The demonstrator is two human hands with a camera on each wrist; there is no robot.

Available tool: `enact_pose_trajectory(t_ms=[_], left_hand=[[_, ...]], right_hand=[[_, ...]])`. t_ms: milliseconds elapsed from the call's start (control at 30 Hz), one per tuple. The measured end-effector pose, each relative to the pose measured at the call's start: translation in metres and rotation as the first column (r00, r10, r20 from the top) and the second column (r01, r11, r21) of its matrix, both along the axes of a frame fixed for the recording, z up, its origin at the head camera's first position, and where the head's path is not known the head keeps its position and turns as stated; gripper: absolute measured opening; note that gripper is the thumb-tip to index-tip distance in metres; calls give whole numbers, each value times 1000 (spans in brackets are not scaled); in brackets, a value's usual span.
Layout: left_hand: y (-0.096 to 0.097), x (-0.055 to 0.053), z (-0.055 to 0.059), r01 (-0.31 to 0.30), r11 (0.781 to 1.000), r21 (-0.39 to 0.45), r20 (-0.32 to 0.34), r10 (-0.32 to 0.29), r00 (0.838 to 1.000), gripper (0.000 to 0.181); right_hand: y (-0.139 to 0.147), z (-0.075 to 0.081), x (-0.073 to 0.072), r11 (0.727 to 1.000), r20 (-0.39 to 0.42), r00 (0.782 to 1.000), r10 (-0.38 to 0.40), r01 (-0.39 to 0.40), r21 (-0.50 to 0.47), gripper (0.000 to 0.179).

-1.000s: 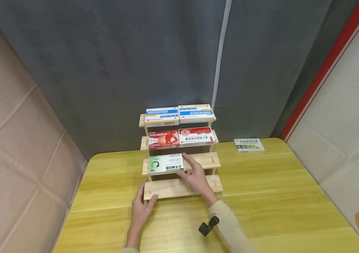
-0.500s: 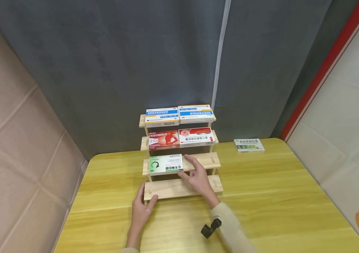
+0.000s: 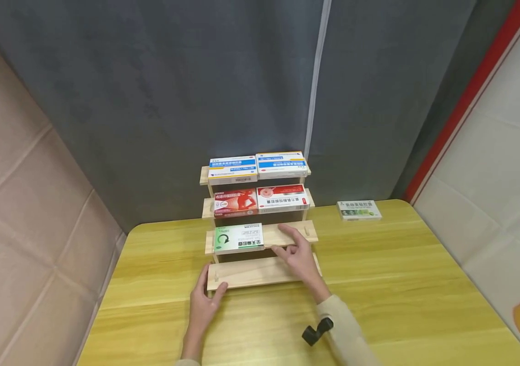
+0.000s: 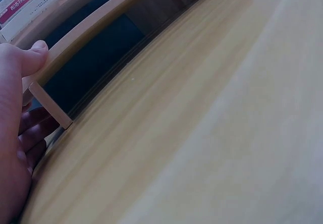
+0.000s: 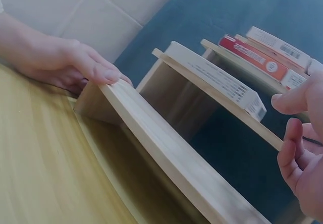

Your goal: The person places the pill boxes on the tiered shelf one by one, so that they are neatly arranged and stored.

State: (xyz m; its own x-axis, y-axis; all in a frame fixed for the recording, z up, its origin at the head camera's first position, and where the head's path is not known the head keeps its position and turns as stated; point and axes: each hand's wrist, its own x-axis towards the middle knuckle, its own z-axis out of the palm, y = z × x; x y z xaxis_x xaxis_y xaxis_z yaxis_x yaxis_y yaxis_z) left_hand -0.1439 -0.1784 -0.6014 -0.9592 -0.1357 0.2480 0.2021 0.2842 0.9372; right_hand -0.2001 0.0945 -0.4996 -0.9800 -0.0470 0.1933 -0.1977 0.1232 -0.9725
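A stepped wooden display rack point(image 3: 251, 274) stands on the table. At its lowest step, my left hand point(image 3: 202, 305) grips the left end, thumb along the front edge and fingers round the side; the left wrist view shows the fingers point(image 4: 38, 133) beside the support. A green-and-white medicine box point(image 3: 239, 238) lies flat on the left half of the second step up. Just right of that box is my right hand point(image 3: 300, 259), holding nothing, with thumb and index finger apart over the step's bare wood. In the right wrist view, a gap separates those fingers from the box point(image 5: 217, 77).
Behind, the third step bears a red box point(image 3: 236, 202) and a red-and-white box point(image 3: 283, 198). Two blue-and-white boxes point(image 3: 232, 169) lie on the top step. One white-and-green box point(image 3: 358, 210) lies on the table point(image 3: 393, 284) at the right. A grey curtain point(image 3: 173, 101) hangs behind.
My right hand has let go of the green-and-white box and drawn off to the right. The box stays on its step. My left hand keeps its hold on the rack.
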Motion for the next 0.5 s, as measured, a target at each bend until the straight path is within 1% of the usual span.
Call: enact_pose_trajectory(t_ms=[67,100,133,300,333,367,500], left_hand=[[0,0,0,-1,1000,-4,-3,1,1000,81],[1,0,0,0,1000,-3,-4,0,1000,81],[1,0,0,1,1000,-3,-8,-1,1000,81],[0,0,0,7,1000,9,-18,-7,1000,79],[0,0,0,6,1000,10,-20,-6,1000,79],[0,0,0,4,1000,8,-23,-3,1000,79],[0,0,0,-9,1000,-9,-39,8,999,78]], right_hand=[[4,-1,0,1000,1,1000,-15,15,-1,61],[7,0,-1,1000,16,1000,-16,16,-2,62],[9,5,1,1000,23,1000,-17,17,-2,61],[20,5,3,999,46,998,-43,45,-31,61],[21,4,4,998,38,998,-52,54,-40,60],[23,-2,2,997,36,997,-61,63,-51,60],[29,-3,5,995,40,996,-75,77,-67,59]])
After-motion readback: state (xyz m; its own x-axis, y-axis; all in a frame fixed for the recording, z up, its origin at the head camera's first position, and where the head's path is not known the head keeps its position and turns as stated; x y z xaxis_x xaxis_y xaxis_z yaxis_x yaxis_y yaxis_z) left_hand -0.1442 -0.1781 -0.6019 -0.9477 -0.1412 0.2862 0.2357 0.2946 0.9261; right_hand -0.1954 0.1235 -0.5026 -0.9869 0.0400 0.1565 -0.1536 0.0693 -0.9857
